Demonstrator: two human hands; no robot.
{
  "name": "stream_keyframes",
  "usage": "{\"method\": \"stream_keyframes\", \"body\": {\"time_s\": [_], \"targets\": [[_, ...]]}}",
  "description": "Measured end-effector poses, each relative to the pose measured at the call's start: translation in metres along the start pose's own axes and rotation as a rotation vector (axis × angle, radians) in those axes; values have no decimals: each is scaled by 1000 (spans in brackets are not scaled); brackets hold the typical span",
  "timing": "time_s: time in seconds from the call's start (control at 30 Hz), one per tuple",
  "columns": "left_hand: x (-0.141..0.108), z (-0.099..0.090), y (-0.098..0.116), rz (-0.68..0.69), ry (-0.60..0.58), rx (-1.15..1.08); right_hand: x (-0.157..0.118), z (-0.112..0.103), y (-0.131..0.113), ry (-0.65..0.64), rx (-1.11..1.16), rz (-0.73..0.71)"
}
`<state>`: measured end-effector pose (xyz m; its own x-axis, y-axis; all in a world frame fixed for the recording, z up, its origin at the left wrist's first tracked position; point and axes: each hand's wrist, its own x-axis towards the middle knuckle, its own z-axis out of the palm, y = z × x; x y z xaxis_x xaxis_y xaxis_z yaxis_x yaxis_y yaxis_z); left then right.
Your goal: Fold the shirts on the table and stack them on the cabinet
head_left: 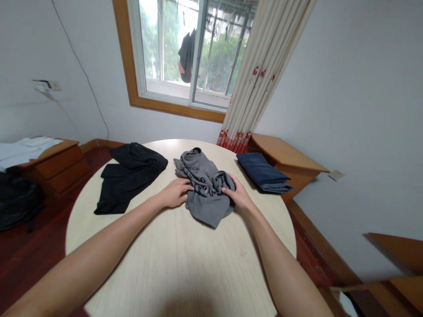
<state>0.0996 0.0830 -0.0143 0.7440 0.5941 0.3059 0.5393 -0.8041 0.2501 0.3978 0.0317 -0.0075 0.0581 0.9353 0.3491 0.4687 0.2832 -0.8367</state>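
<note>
A crumpled grey T-shirt (208,207) with dark lettering lies in the middle of the round pale table (158,273), its collar toward the window. My left hand (176,192) rests at the shirt's left edge, fingers stretched out and fingertips touching the cloth. On the other side, my right hand (238,193) grips a bunched fold of the shirt, thumb on top and the other fingers partly hidden behind the fabric. Black trousers (128,178), loosely doubled over, lie left of my left hand. To the right is a folded stack of dark blue clothing (262,171).
Behind the table are a window (194,48) and a patterned curtain (261,57). A wooden cabinet (287,154) stands close to the table's right rim. At far left, white papers or cloth (26,149) cover a nightstand (62,165), with a black bag (16,200) below.
</note>
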Motion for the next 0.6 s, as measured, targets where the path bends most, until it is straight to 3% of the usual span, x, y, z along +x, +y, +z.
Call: {"method": "stream_keyframes", "body": {"time_s": [0.13, 0.23, 0.37, 0.5, 0.6], "targets": [[1, 2, 0, -4, 20, -17, -2, 16, -2, -129, 157, -32], [3, 2, 0, -44, 92, -41, -1, 24, 1, -155, 216, -50], [3, -8, -8, -135, 253, -293, 4, 18, 13, 10, 178, -62], [-3, -37, -17, -340, 581, -531, 13, 1, 13, 257, 132, -39], [-6, -67, -11, -388, 810, -591, 16, -13, -4, 363, 161, -9]]}}
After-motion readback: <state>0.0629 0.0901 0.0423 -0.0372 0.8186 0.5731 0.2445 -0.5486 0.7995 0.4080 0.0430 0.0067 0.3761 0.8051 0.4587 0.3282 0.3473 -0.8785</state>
